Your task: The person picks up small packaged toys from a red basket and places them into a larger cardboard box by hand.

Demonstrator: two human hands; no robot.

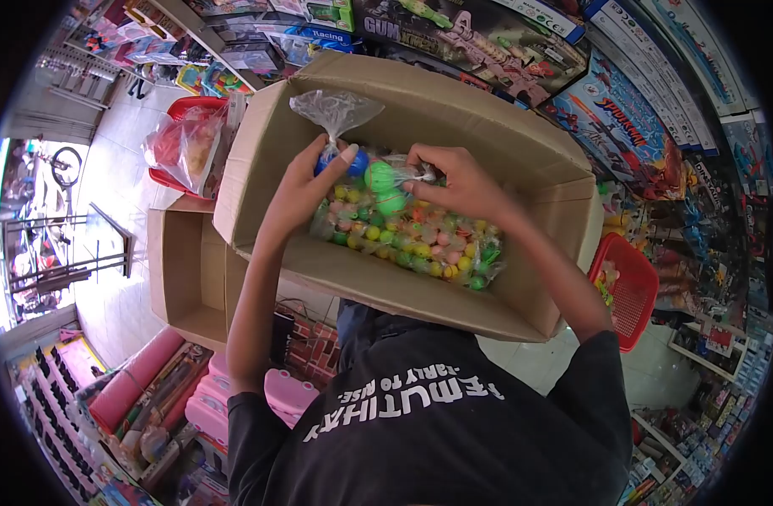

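Note:
My left hand (306, 179) is closed around a blue ball (353, 162) in a clear plastic bag, and the bag's gathered top (336, 110) fans out above the fingers. My right hand (455, 179) pinches the bunched neck of another clear plastic bag, which holds green balls (388, 190). Both hands are inside a large cardboard box (487, 126), just above several clear bags of small coloured balls (420, 244) in yellow, orange, pink and green. The green balls are right beside the blue one. My fingers partly hide the blue ball.
A smaller open cardboard box (180, 270) stands at the left. Red baskets (627, 291) sit on either side of the big box. Shelves of boxed toys (479, 42) rise behind and to the right. A pink roll (137, 375) lies at the lower left.

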